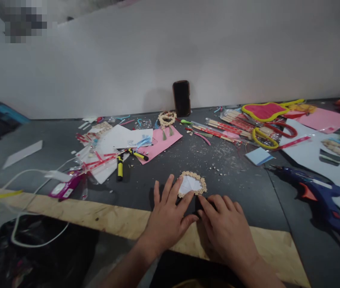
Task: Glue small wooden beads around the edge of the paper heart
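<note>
A small round white paper piece ringed with beige beads [193, 184] lies on the dark table [146, 188] near its front edge. My left hand [167, 218] lies flat with its fingers spread, the fingertips touching the near left rim of the beaded piece. My right hand [227, 228] lies flat beside it, fingers stretched toward the piece's near edge, holding nothing I can see.
Blue glue gun [314, 191] at right. Yellow-handled pliers [120, 164], white and pink paper sheets [158, 146], a bead ring [167, 118], red sticks [218, 130], yellow scissors [266, 136]. A phone [181, 98] leans on the wall. White cable [29, 180] at left. Plywood strip [104, 218] along the front.
</note>
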`<action>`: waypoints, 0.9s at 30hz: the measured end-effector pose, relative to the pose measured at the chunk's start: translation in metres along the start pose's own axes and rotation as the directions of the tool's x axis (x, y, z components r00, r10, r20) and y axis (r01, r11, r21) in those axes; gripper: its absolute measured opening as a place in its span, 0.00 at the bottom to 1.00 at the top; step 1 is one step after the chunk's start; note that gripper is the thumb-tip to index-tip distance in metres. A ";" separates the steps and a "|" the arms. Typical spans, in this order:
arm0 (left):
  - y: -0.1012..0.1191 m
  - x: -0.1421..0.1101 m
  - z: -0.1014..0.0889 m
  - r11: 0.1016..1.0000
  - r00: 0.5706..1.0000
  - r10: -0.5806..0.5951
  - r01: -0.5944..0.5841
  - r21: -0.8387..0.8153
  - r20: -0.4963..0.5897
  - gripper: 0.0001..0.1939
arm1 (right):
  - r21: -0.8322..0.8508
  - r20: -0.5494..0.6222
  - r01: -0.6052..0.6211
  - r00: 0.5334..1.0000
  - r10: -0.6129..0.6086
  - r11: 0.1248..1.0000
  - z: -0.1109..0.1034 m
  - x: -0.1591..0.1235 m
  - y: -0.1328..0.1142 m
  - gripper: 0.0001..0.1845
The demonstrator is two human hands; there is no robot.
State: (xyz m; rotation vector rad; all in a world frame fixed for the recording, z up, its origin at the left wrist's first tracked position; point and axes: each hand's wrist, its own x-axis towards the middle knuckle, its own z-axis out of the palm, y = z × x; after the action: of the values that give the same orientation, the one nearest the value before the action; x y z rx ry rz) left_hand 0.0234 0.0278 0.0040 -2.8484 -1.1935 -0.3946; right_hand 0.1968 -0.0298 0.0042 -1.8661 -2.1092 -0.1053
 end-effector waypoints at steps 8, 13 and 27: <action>0.000 0.000 -0.001 1.000 1.000 0.002 -0.001 -0.017 0.003 0.25 | 0.009 -0.009 -0.007 1.000 0.007 1.000 0.000 0.001 0.000 0.16; 0.000 0.000 -0.002 1.000 1.000 0.000 0.000 -0.023 0.003 0.25 | 0.034 -0.015 -0.009 1.000 0.010 0.999 -0.001 0.000 0.000 0.16; 0.001 -0.003 -0.002 0.999 1.000 -0.008 0.008 -0.036 -0.006 0.25 | 0.365 -0.010 -0.006 1.000 0.010 0.931 -0.015 -0.002 0.025 0.17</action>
State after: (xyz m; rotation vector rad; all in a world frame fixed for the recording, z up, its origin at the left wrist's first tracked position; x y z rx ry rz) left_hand 0.0217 0.0244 0.0055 -2.8710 -1.2096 -0.4292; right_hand 0.2244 -0.0319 0.0144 -1.6460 -1.9513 0.2616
